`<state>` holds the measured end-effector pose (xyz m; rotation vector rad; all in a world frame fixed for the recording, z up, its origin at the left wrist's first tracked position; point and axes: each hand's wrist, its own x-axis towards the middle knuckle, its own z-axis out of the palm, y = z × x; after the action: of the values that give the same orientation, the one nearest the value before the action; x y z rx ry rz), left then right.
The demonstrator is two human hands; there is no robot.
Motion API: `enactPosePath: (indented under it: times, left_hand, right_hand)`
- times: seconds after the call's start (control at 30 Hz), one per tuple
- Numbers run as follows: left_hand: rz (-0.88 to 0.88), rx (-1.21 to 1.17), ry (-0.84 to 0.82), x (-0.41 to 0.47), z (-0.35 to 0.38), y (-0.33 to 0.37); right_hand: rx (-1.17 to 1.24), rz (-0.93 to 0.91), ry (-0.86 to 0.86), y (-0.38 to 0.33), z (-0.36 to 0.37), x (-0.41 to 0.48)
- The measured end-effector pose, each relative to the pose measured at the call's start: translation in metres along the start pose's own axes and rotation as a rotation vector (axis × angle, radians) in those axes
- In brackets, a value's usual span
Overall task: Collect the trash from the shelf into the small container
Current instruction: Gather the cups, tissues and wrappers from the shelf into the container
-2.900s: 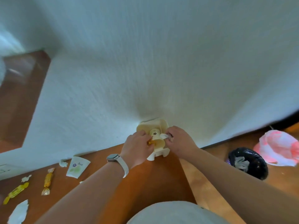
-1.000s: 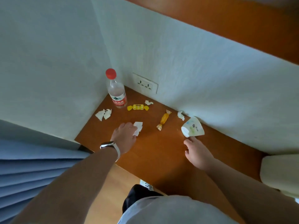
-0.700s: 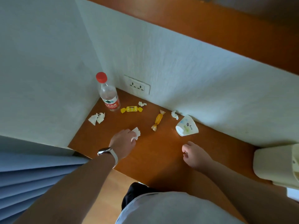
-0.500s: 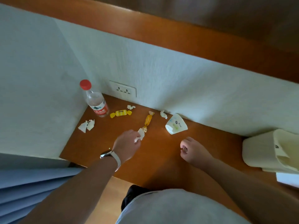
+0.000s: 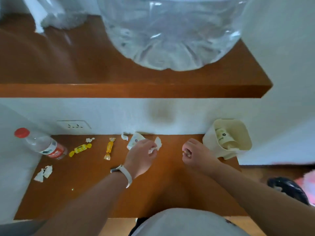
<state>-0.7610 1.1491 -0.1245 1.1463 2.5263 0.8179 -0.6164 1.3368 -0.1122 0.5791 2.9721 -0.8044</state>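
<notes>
The left hand (image 5: 139, 159) is pinching a paper scrap (image 5: 157, 145) above the shelf (image 5: 153, 189), carrying it toward the bin (image 5: 238, 147) at right. The right hand (image 5: 196, 155) is curling loosely, seemingly empty. Next, the scrap needs dropping inside the bin's mouth.

White wall (image 5: 281, 82), upper wooden shelf (image 5: 129, 90)

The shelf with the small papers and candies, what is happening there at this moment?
A person is clearing trash off the wooden shelf. The left hand pinches a crumpled white paper scrap above the shelf. The right hand is loosely curled beside the small cream container, which already holds some trash. Lying on the shelf are a yellow candy, an orange candy, a paper cup on its side, more paper scraps and a water bottle.
</notes>
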Motion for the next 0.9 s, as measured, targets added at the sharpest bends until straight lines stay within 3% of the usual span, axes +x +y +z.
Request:
enactPosePath:
  times: [0.23, 0.47, 0.9]
  left_hand:
    - [0.230, 0.067, -0.050, 0.039, 0.037, 0.105]
    - [0.294, 0.101, -0.145, 0.077, 0.080, 0.186]
    - [0.074, 0.130, -0.113, 0.079, 0.118, 0.217]
  right_hand:
    - [0.070, 0.116, 0.188, 0.072, -0.060, -0.035]
    - [0.103, 0.186, 0.238, 0.137, -0.100, -0.054]
    - [0.022, -0.053, 0.108, 0.199, -0.114, -0.047]
